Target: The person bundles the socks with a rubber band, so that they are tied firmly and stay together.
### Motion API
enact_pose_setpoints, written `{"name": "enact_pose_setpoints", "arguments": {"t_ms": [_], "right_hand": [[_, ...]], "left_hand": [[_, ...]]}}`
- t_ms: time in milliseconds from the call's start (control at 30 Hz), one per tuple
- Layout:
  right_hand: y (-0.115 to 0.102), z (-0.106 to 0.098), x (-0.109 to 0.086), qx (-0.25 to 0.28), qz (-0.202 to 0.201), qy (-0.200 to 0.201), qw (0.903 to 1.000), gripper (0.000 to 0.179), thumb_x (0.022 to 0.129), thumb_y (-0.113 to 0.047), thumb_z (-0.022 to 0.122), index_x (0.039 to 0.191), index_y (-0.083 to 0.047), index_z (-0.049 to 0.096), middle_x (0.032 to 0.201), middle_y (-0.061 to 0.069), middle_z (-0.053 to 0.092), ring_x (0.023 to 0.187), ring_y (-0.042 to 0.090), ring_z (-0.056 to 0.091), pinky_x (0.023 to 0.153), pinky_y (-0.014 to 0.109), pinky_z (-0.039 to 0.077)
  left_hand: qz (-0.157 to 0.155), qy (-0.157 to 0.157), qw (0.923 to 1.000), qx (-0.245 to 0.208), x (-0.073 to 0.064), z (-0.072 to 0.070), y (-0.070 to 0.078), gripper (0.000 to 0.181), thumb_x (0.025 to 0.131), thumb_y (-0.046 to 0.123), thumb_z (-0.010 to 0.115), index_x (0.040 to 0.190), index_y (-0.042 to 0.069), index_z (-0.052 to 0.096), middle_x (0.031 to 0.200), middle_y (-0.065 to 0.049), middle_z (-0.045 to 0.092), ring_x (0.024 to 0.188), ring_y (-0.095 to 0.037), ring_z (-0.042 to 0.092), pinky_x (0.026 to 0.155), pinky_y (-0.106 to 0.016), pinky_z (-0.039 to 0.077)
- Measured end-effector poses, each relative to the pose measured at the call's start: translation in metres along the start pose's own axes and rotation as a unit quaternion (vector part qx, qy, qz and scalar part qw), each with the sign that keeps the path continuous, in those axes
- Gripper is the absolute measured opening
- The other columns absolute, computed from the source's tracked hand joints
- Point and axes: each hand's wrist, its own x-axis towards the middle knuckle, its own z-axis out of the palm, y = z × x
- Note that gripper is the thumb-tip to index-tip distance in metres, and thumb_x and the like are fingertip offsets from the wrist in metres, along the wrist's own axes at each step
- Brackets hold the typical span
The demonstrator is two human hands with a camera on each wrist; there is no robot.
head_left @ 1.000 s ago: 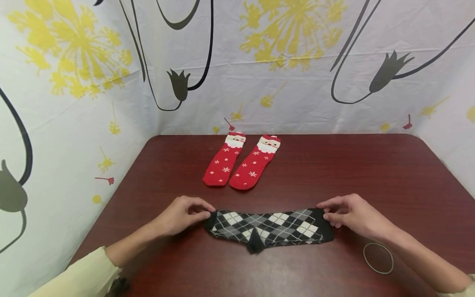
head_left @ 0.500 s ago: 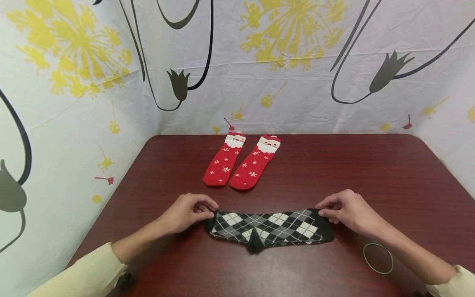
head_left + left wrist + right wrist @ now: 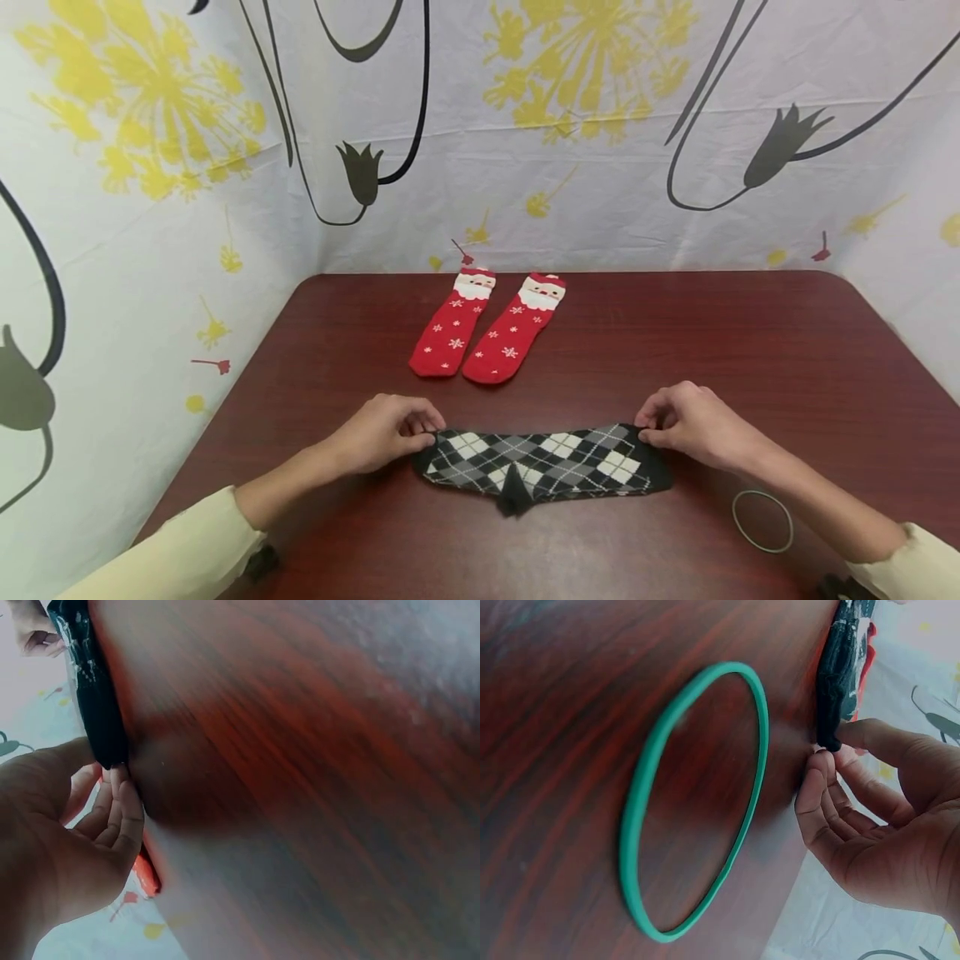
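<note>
A black, grey and white argyle sock [image 3: 562,458] lies stretched sideways on the table near its front, its black heel pointing towards me. I cannot tell whether a second sock lies under it. My left hand [image 3: 386,433] pinches the upper corner of its dark left end between thumb and fingers. At the far end, my right hand [image 3: 697,423] pinches the black right corner. The left wrist view shows the sock's dark end [image 3: 103,724] at the left fingertips. In the right wrist view the black end [image 3: 831,712] sits at the right thumb and fingers.
Two red socks [image 3: 450,333] with white snowflakes and Santa cuffs lie side by side towards the table's back. A thin green rubber band [image 3: 634,817] lies on the table by my right forearm. Patterned white cloth [image 3: 600,192] hangs behind the dark red wooden table [image 3: 750,350].
Both hands have shifted slightly inward along the sock's upper edge, the right one moving left. The argyle sock stays almost in place. The red socks and rubber band have not moved.
</note>
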Motion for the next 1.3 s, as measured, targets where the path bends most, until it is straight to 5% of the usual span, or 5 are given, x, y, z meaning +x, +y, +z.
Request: {"name": "enact_pose_setpoints", "arguments": {"t_ms": [400, 633, 967, 1300], "right_hand": [[0.003, -0.001, 0.0, 0.011, 0.011, -0.014, 0.9998, 0.013, 0.082, -0.007, 0.083, 0.09, -0.009, 0.073, 0.075, -0.008, 0.066, 0.068, 0.01, 0.058, 0.061, 0.026, 0.047], [0.008, -0.008, 0.0, 0.052, 0.034, -0.019, 0.9979, 0.013, 0.086, -0.005, 0.082, 0.094, -0.006, 0.072, 0.084, -0.003, 0.07, 0.075, 0.015, 0.063, 0.059, 0.028, 0.051], [0.011, -0.01, 0.005, 0.045, 0.015, 0.002, 0.9989, 0.012, 0.087, -0.005, 0.085, 0.093, -0.009, 0.075, 0.083, -0.005, 0.071, 0.071, 0.01, 0.065, 0.061, 0.025, 0.052], [0.016, -0.014, 0.009, 0.025, 0.007, 0.01, 0.9996, 0.017, 0.092, -0.013, 0.084, 0.107, -0.006, 0.081, 0.088, -0.006, 0.077, 0.072, 0.01, 0.069, 0.067, 0.025, 0.051]], "left_hand": [[0.024, 0.002, 0.9971, 0.072, 0.006, 0.001, 0.0, 0.021, 0.092, 0.017, 0.083, 0.111, 0.021, 0.075, 0.095, 0.015, 0.069, 0.084, -0.003, 0.062, 0.079, -0.026, 0.057], [0.036, 0.002, 0.9971, 0.066, 0.02, -0.006, -0.002, 0.023, 0.093, 0.017, 0.083, 0.115, 0.017, 0.075, 0.101, 0.012, 0.073, 0.09, -0.004, 0.066, 0.082, -0.025, 0.058], [0.04, 0.027, 0.9971, 0.059, 0.03, -0.003, -0.006, 0.024, 0.094, 0.014, 0.082, 0.117, 0.016, 0.075, 0.104, 0.009, 0.072, 0.092, -0.006, 0.066, 0.083, -0.025, 0.058], [0.0, 0.045, 0.9989, -0.012, 0.031, -0.003, -0.006, 0.027, 0.095, 0.017, 0.082, 0.121, 0.017, 0.076, 0.11, 0.008, 0.074, 0.096, -0.007, 0.07, 0.087, -0.028, 0.06]]}}
